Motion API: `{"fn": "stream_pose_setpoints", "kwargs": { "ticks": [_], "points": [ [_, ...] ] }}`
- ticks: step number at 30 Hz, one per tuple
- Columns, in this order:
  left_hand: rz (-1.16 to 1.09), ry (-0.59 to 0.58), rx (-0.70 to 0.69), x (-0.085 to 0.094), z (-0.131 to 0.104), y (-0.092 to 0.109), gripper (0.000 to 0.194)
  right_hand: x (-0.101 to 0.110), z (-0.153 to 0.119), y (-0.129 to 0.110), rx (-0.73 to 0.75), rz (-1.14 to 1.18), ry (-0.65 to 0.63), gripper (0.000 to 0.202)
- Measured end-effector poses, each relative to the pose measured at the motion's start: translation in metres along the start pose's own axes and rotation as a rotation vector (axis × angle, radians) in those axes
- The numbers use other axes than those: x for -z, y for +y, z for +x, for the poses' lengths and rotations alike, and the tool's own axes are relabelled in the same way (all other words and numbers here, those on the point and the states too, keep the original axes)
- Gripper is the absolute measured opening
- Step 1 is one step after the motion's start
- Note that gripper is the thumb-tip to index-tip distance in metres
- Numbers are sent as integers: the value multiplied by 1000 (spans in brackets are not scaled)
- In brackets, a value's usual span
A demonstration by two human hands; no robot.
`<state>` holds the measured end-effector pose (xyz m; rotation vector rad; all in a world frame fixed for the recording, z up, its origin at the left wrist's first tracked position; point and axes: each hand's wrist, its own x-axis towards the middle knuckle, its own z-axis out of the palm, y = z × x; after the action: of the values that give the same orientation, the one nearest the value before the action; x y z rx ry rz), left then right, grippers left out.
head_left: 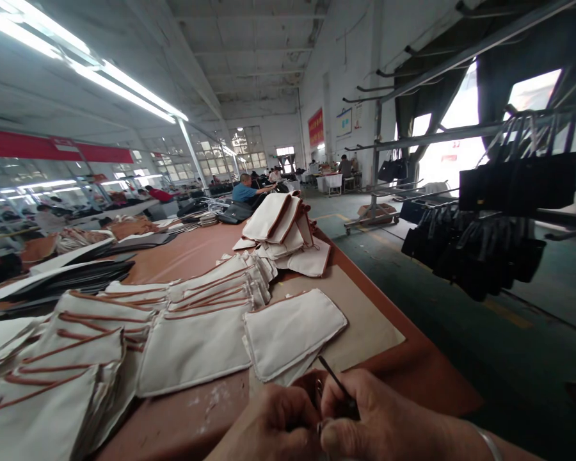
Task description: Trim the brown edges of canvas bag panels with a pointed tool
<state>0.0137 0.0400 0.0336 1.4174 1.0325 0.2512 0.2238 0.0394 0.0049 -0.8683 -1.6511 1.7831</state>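
My left hand [281,422] is closed at the bottom centre, its fingers gripping a small brown piece [308,382] with metal bits on it. Touching it from the right, my right hand [365,416] is closed too, with a thin dark stick-like tool [335,378] held between thumb and fingers. The fingers hide most of the brown piece. Just beyond my hands lies a white fabric panel [292,330] with others under it. Left of that is another white panel [196,349] with brown edging.
Stacked white pieces [77,358] cover the left of the brown-covered table [413,365]; a taller pile [273,221] stands farther back. Black bags [518,182] hang from a metal rack at the right. A person in a blue shirt [244,191] is beyond the table.
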Motion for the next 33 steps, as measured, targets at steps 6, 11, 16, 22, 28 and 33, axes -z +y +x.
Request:
{"fn": "stream_pose_setpoints", "kwargs": {
  "ticks": [6,11,16,22,28,33],
  "points": [
    [140,212,-46,-6,8,-7,12,2,4,-3,-169,-33,118,21],
    [427,387,-458,-5,11,-27,9,5,1,-4,-193,5,157,14],
    [906,505,-822,-3,28,-62,16,4,1,-2,-226,97,139,10],
    [1145,543,-665,-12,34,-77,25,4,4,18,-240,312,126,18],
    [636,389,-566,-8,23,-52,23,7,-2,11,-189,365,63,20],
    [179,214,-468,0,14,-38,39,13,-5,6,-239,332,83,26]
  ]
}}
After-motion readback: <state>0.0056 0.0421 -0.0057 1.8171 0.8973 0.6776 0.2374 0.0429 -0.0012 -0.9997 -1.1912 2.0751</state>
